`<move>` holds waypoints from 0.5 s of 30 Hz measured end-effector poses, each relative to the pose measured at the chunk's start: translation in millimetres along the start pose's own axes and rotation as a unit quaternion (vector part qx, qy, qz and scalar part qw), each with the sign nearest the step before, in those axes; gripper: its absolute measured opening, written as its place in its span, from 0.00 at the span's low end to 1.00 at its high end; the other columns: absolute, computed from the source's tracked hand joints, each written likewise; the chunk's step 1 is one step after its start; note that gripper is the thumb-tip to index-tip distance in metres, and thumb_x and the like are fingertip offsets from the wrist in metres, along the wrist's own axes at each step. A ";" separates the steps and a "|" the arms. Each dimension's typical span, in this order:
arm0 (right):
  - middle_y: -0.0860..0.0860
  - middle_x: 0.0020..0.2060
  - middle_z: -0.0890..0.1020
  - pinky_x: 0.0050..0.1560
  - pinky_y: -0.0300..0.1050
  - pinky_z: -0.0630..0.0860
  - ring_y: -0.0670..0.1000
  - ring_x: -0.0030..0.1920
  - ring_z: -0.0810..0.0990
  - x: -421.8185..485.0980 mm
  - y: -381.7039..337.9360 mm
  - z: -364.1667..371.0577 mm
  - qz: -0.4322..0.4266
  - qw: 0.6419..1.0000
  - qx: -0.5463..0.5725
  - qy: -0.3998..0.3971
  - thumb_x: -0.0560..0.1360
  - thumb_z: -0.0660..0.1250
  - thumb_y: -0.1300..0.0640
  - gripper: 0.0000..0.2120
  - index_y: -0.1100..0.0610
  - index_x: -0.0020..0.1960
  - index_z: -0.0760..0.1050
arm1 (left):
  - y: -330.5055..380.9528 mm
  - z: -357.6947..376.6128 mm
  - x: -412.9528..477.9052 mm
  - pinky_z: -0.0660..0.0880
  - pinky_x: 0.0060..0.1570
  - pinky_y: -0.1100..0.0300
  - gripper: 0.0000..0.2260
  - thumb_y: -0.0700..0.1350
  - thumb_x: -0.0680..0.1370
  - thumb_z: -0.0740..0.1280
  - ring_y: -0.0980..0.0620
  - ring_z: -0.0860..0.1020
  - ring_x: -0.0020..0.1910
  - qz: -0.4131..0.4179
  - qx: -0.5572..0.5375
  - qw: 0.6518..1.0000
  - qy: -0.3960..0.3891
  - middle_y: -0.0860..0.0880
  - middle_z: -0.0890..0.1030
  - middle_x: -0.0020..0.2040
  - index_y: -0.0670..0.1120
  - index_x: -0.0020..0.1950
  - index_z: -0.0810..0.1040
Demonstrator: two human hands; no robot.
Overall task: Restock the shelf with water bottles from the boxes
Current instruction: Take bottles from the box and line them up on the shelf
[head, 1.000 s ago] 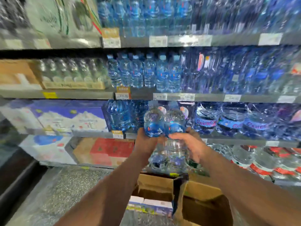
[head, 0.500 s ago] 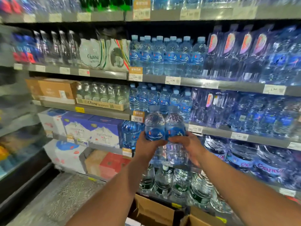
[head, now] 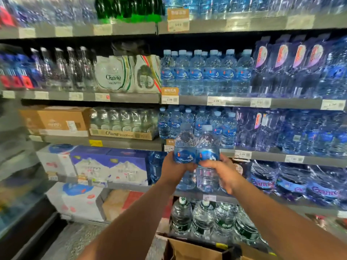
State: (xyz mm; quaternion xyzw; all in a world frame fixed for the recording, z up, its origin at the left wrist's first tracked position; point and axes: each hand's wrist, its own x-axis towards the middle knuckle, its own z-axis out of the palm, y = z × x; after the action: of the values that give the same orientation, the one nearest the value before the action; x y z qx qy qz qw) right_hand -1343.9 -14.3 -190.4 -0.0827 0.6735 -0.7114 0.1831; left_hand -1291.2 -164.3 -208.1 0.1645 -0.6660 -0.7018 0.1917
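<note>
Both bottles have risen since a second ago: then they stood before the big jugs, and now their caps overlap the small bottles one level up. Nearest, an open cardboard box (head: 195, 250) sits at the bottom edge beneath the forearms, with speckled floor (head: 75, 241) to its left. The left hand (head: 173, 168) curls round the left water bottle (head: 185, 145), and the right hand (head: 223, 173) curls round the right water bottle (head: 207, 147). The two bottles are upright and touching side by side, held in the air before the grey shelf (head: 266, 155). Behind them on that shelf stands a row of small blue-labelled bottles (head: 225, 128). Further left are a Chang tray (head: 122, 124) and a brown carton (head: 56, 121). Green bottles (head: 127, 8) stand on the top level.
</note>
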 end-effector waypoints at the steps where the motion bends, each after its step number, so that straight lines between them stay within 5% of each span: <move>1: 0.53 0.46 0.82 0.44 0.45 0.72 0.50 0.46 0.79 3.0 1.4 5.6 0.002 1.000 0.001 0.006 0.66 0.76 0.64 0.19 0.57 0.54 0.74 | 0.2 -5.6 4.4 0.76 0.38 0.66 0.21 0.31 0.64 0.77 0.52 0.81 0.45 0.003 0.005 1.000 -0.006 0.49 0.82 0.47 0.45 0.51 0.76; 4: 0.51 0.46 0.82 0.40 0.43 0.71 0.51 0.47 0.80 16.7 3.9 18.3 0.004 1.000 0.004 0.023 0.66 0.76 0.66 0.18 0.54 0.50 0.73 | -2.1 -15.4 22.4 0.75 0.33 0.71 0.19 0.31 0.65 0.76 0.59 0.80 0.41 0.001 0.024 0.999 -0.028 0.53 0.82 0.43 0.47 0.49 0.76; 9: 0.51 0.48 0.83 0.39 0.42 0.72 0.49 0.47 0.80 51.2 5.8 20.2 0.013 0.999 -0.023 0.027 0.66 0.75 0.65 0.16 0.54 0.50 0.75 | -11.1 -13.8 64.6 0.78 0.43 0.60 0.18 0.32 0.63 0.77 0.54 0.83 0.43 -0.018 0.050 0.998 -0.043 0.49 0.85 0.44 0.42 0.51 0.81; 13: 0.50 0.49 0.83 0.56 0.51 0.73 0.53 0.53 0.79 95.3 2.7 10.2 0.026 0.998 -0.042 0.036 0.65 0.77 0.61 0.17 0.55 0.51 0.76 | -16.1 -2.3 101.8 0.77 0.42 0.63 0.14 0.36 0.64 0.78 0.55 0.83 0.43 -0.036 0.072 0.996 -0.042 0.51 0.85 0.44 0.46 0.48 0.82; 15: 0.49 0.48 0.80 0.56 0.51 0.71 0.53 0.51 0.77 119.3 -1.5 6.0 0.031 0.998 -0.040 0.032 0.66 0.76 0.61 0.16 0.54 0.48 0.73 | -13.8 5.3 120.4 0.74 0.40 0.65 0.13 0.38 0.65 0.78 0.55 0.82 0.44 -0.042 0.078 0.995 -0.041 0.53 0.84 0.44 0.49 0.46 0.82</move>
State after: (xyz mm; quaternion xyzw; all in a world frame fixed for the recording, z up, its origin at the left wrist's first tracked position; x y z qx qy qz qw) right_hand -1451.6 -64.2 -203.8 -0.0461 0.7090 -0.6802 0.1805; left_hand -1399.5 -217.9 -218.7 0.1777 -0.7189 -0.6611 0.1206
